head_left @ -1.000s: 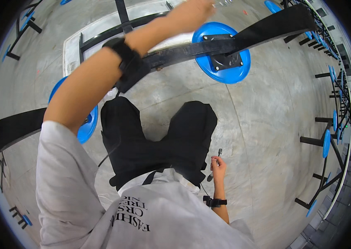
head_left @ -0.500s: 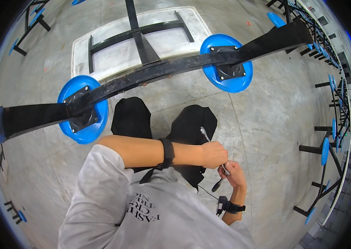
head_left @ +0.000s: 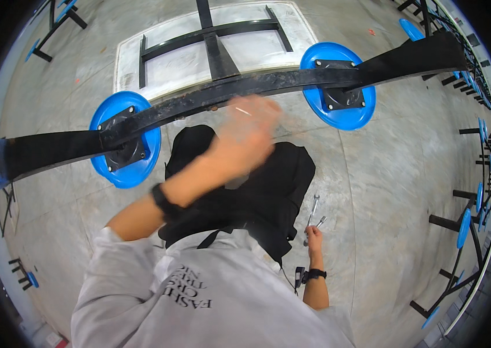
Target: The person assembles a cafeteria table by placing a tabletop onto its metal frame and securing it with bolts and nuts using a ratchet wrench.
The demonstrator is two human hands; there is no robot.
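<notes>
My left hand (head_left: 251, 130) is stretched forward, just in front of the black metal beam (head_left: 228, 91). Motion smears its fingers, and a small pale streak shows at them that I cannot make out. Low on the right, my right hand (head_left: 314, 233) is closed on a silver wrench (head_left: 315, 207). A second open-ended tool head (head_left: 322, 221) sticks out beside it; whether it is gripped or lies on the floor is unclear. The beam carries a blue round seat (head_left: 151, 142) on the left and another blue seat (head_left: 367, 104) on the right, their black bolted plates facing me.
Beyond the beam, a black frame (head_left: 213, 37) lies over a white panel (head_left: 187, 72) on the concrete floor (head_left: 385, 191). My black-clad knees (head_left: 292, 174) are below the beam. Rows of similar frames with blue seats (head_left: 464, 229) line the right side.
The hands were together at the lower right, around wrenches. My left hand has swung away toward the beam; my right hand has stayed low with a wrench. The view has shifted slightly.
</notes>
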